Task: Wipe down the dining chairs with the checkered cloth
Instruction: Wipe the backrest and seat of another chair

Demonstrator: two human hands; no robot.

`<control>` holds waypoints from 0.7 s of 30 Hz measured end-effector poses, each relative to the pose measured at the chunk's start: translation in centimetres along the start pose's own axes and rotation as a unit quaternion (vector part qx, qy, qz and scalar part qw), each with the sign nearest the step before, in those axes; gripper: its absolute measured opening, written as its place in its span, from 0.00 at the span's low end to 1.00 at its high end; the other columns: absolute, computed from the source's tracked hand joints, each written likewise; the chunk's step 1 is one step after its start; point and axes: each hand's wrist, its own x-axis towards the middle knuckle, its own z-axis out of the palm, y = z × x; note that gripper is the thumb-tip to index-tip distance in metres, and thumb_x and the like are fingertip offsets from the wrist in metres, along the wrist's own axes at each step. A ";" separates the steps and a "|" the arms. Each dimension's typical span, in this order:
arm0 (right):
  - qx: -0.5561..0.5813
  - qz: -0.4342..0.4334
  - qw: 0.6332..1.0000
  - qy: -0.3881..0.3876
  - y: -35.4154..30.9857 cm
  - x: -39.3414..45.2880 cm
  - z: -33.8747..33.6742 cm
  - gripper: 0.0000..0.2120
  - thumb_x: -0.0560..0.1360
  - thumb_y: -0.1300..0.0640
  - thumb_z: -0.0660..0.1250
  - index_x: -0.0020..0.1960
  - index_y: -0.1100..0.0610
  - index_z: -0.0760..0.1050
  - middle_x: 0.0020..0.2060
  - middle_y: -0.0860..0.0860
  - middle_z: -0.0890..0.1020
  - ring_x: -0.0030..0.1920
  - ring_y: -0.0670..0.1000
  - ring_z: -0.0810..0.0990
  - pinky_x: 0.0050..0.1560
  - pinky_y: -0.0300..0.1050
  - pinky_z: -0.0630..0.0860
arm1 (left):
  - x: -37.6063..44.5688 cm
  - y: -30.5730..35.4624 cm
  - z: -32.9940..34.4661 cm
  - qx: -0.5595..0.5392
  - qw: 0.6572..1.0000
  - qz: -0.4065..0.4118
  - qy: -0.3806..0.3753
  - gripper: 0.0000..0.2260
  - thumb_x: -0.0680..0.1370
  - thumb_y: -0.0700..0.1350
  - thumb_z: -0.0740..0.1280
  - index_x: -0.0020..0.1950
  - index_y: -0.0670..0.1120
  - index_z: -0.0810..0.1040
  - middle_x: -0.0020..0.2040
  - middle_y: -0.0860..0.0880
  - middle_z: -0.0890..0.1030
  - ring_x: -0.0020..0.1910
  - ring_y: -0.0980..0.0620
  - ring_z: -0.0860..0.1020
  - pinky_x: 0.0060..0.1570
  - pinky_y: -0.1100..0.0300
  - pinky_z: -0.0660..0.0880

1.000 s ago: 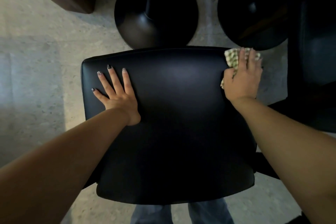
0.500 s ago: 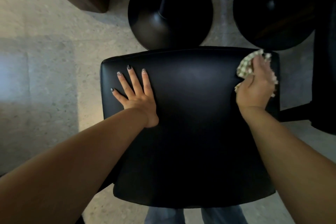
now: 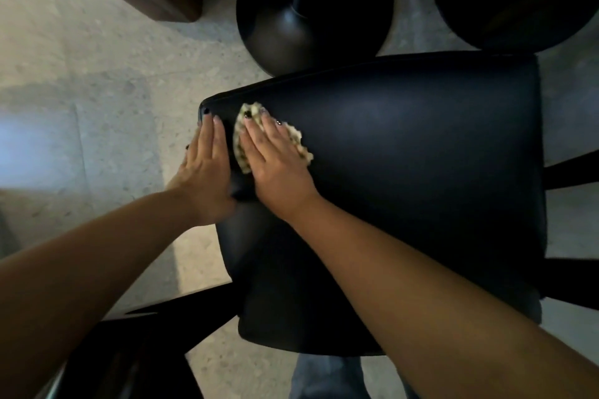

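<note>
right hand (image 3: 275, 162) flat on checkered cloth (image 3: 296, 139)

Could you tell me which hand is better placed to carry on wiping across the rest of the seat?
Right hand: it presses the checkered cloth flat; left hand rests bare at the seat edge.

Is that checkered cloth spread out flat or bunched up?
Bunched up: the checkered cloth shows as crumpled edges around the flat right hand pressing it onto the chair seat.

Dining area: pedestal table bases (image 3: 313, 6)
</note>
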 end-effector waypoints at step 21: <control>-0.070 0.535 0.809 0.233 11.7 -11.6 -8.4 0.31 0.70 0.71 0.57 0.72 0.73 0.58 0.73 0.68 0.58 0.75 0.67 0.51 0.76 0.55 0.46 | 2.8 4.8 3.1 0.125 0.988 -0.078 -0.045 0.68 0.64 0.62 0.74 0.57 0.40 0.10 0.66 0.36 0.18 0.69 0.32 0.24 0.71 0.36 0.37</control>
